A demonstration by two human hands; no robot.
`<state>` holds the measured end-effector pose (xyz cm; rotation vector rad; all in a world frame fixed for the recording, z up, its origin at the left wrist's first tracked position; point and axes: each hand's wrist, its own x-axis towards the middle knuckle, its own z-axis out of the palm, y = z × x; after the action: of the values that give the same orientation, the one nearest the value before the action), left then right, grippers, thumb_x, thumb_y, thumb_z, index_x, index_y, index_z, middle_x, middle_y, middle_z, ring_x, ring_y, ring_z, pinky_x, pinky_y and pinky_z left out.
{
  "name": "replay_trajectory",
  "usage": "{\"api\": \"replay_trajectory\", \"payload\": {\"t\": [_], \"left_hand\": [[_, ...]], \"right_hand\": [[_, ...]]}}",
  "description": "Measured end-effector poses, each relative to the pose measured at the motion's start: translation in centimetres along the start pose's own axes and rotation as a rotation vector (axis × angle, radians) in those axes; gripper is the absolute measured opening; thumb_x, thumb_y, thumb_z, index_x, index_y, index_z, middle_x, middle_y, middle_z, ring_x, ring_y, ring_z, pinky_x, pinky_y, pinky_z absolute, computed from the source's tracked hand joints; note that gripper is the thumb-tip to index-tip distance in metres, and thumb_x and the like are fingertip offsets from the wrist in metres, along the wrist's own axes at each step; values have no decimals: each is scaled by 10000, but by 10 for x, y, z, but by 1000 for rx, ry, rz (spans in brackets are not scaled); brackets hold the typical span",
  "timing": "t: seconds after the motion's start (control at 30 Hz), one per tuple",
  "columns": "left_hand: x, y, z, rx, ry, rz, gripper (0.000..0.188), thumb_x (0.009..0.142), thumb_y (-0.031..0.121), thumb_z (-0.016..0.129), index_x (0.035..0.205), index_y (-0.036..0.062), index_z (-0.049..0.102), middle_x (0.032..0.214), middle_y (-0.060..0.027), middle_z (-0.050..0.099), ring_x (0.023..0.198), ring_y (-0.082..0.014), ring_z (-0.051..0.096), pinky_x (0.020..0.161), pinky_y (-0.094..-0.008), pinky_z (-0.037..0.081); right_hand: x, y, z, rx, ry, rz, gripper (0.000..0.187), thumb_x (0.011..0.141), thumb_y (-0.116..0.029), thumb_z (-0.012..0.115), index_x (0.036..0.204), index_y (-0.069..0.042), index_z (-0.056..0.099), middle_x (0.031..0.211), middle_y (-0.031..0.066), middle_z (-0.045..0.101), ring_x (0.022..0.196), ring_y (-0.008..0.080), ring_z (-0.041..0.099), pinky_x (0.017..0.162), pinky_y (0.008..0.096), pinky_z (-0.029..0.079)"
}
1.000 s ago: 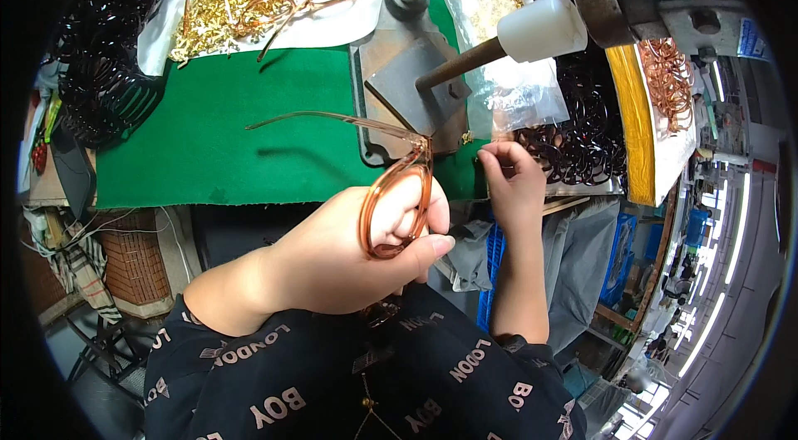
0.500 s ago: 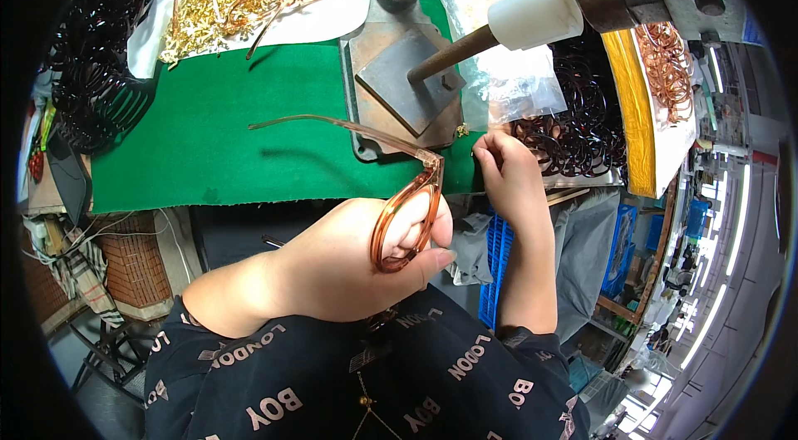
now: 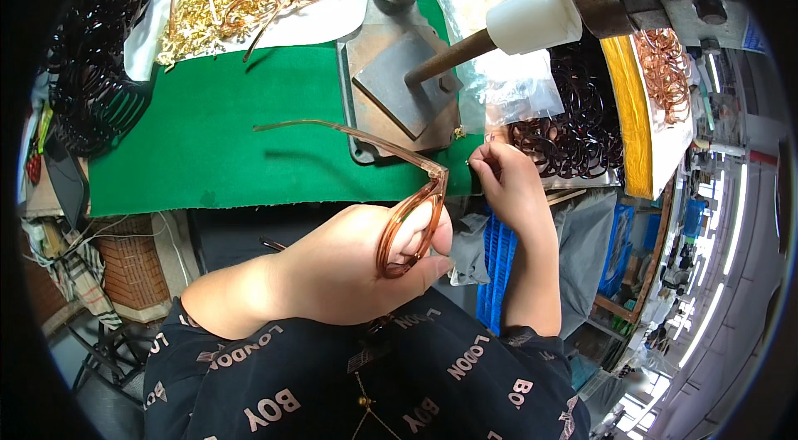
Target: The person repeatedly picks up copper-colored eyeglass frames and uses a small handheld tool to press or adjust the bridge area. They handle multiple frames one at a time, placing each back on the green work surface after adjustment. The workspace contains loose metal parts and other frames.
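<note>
Specs in L hand nearer lettered shirt

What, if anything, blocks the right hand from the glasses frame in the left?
Nothing visible: just an open gap between the right hand and the brown glasses frame in the left hand. The metal stand's base lies beyond them, not between.

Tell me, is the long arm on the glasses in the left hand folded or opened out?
Opened out: the long arm juts away from the brown rims instead of lying flat against them.
</note>
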<state>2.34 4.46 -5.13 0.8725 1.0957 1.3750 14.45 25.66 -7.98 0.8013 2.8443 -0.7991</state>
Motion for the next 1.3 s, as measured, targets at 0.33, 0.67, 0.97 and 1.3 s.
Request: {"api": "replay_trajectory", "payload": {"t": [0.33,0.67,0.97,1.3], "left_hand": [[4,1,1,-10,-41,-42,119,855,73,578,886,47,465,695,6,539,628,-47,555,532,-190,445],[9,-15,13,130,187,91,195,815,125,566,966,25,494,687,-130,592,608,-298,593,574,-349,473],[10,-14,7,321,189,190,294,809,131,566,1023,-35,450,702,-167,615,620,-330,617,565,-381,498],[9,-17,11,-12,148,156,210,841,108,565,1010,7,492,667,-68,576,584,-158,572,557,-275,456]], "right_hand": [[-8,-9,9,-145,97,-71,70,791,-20,568,815,13,512,773,193,552,720,363,543,637,380,440],[-26,-115,-16,663,251,-187,63,798,-8,591,841,29,565,806,85,590,736,144,591,695,243,463],[-28,-124,-15,614,309,-124,78,763,0,626,814,34,578,754,84,602,684,147,619,644,237,482],[-31,-130,-15,533,390,-195,76,737,19,651,802,25,612,777,106,632,702,179,610,668,253,468]]}}
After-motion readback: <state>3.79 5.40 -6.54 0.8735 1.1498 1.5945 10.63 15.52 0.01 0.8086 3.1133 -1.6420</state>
